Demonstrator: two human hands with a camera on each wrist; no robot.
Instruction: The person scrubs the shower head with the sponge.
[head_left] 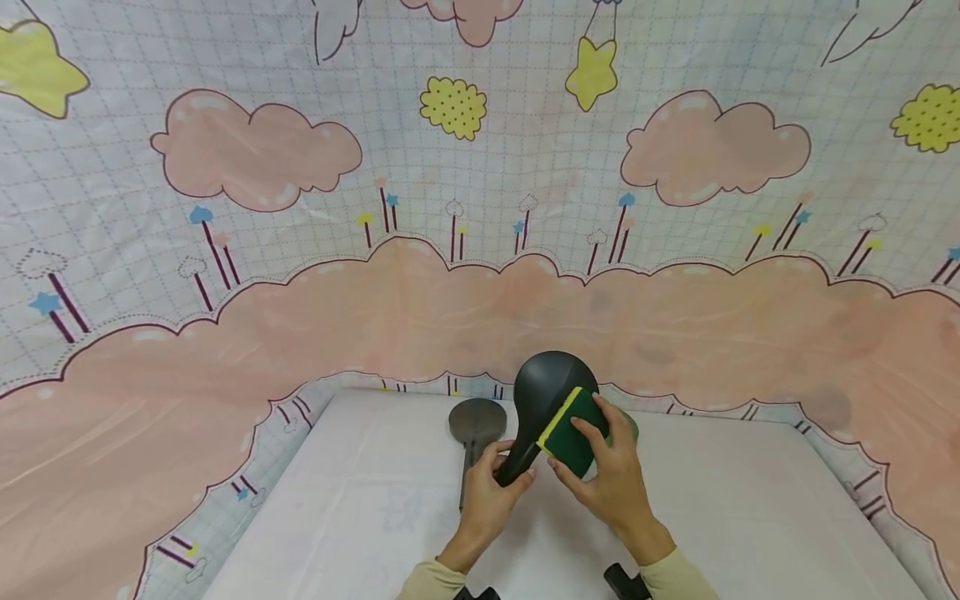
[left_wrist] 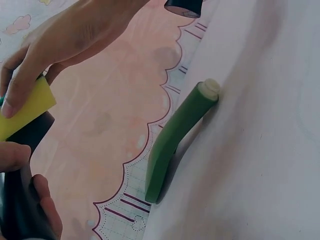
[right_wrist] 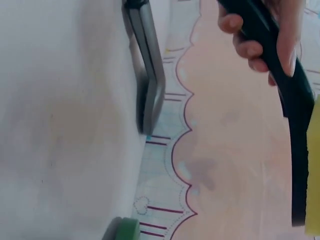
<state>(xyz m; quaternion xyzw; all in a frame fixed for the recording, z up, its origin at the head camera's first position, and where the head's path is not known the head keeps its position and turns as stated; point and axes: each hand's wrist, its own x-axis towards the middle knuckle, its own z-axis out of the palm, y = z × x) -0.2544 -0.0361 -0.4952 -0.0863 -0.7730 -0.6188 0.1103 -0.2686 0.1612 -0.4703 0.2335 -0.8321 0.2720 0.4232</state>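
Observation:
A black shower head [head_left: 553, 379] is held up over the white table, its round head pointing away and upward. My left hand [head_left: 487, 500] grips it by the handle, the thumb lying along the side in the right wrist view. In my right hand [head_left: 618, 487] is a sponge [head_left: 579, 437] with a dark green scouring side and a yellow side, pinched between thumb and fingers. The sponge's yellow side [left_wrist: 32, 105] lies against the black shower head near where the handle meets the head.
A grey shower head [head_left: 477, 421] lies on the table [head_left: 337, 500] just left of my hands. To the right, a green shower head [left_wrist: 172, 137] rests near the far edge, mostly hidden behind my right hand in the head view. A patterned cloth [head_left: 375, 325] hangs behind.

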